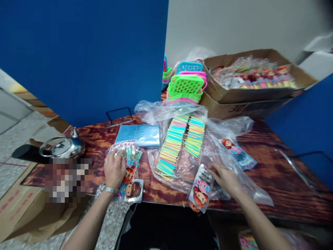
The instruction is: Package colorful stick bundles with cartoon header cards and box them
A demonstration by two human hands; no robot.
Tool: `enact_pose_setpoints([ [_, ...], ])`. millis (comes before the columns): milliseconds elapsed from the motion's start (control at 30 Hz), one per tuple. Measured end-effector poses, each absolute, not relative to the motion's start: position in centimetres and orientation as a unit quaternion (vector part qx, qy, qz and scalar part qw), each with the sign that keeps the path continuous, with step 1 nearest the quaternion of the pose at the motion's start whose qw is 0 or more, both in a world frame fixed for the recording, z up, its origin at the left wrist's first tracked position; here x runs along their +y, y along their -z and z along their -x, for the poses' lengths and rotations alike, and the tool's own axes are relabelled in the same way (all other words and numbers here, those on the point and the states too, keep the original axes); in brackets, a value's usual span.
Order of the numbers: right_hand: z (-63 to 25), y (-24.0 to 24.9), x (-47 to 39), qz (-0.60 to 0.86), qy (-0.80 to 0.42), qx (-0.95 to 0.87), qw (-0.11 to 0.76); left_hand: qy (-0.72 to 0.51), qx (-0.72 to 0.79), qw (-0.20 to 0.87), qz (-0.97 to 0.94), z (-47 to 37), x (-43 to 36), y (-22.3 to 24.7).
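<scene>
My right hand [225, 178] pinches the upper corner of a printed doll packet [199, 192] at the table's front edge. A second packet peeks out beneath it. My left hand [114, 172], with a metal watch on the wrist, rests on a pile of clear printed packets [132, 154], fingers apart. Beside that hand lie a brown-haired doll card [134, 190] and a red-haired one [128, 174]. Between the hands, rows of colourful thin sticks [171, 146] lie on a clear plastic bag [208, 152].
A stack of blue plastic sleeves [137, 135] lies behind my left hand. Colourful plastic baskets [187, 85] stand at the back, next to a cardboard box [249, 97] of bagged dolls. A metal kettle [63, 147] is at left; another doll packet [239, 154] lies right.
</scene>
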State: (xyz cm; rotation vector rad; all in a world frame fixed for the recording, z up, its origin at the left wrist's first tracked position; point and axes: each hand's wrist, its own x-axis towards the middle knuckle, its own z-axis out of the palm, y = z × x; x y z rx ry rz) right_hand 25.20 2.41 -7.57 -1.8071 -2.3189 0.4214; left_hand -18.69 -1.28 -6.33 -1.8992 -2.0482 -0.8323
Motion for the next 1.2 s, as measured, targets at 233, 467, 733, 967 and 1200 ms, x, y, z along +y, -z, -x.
enact_pose_setpoints([
  [233,-25.1,5.6,2.4,0.611,-0.005,-0.79,0.041,0.428,-0.637,0.097,0.633,13.7,-1.8,2.7],
  [467,-20.2,-2.2,1.6,0.424,-0.01,-0.884,0.199,0.379,-0.48,-0.377,0.696,3.6,-2.5,2.2],
  [733,-14.2,-3.1,1.6,0.378,-0.105,-0.861,0.322,0.357,-0.506,-0.461,0.635,4.0,-2.0,2.2],
  [967,-12.1,-0.6,1.6,0.354,-0.255,-0.838,0.327,0.415,-0.583,-0.419,0.559,8.2,-3.1,3.0],
  [1200,-9.9,5.0,1.0,0.45,-0.059,-0.891,0.007,0.514,-0.604,-0.43,0.432,11.5,-3.8,2.2],
])
